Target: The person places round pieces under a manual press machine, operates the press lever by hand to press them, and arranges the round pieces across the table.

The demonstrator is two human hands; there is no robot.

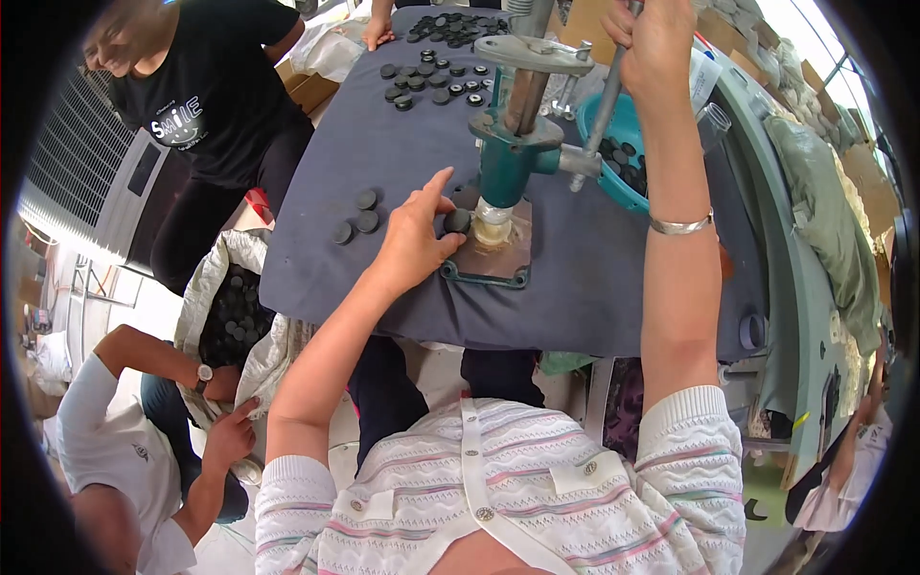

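disc in grip: small round dark grey disc [456, 220], lying flat, pinched at the fingertips of the left hand [414, 240], just beside the die of the press.

lever: slim grey metal handle [604, 101], tilted, clasped near its top by the right hand [652, 38].

press: teal hand press [508, 153], upright on a metal base plate, directly right of the pinched disc.

spare discs: three dark discs [356, 216], flat on the cloth, just left of the left hand.
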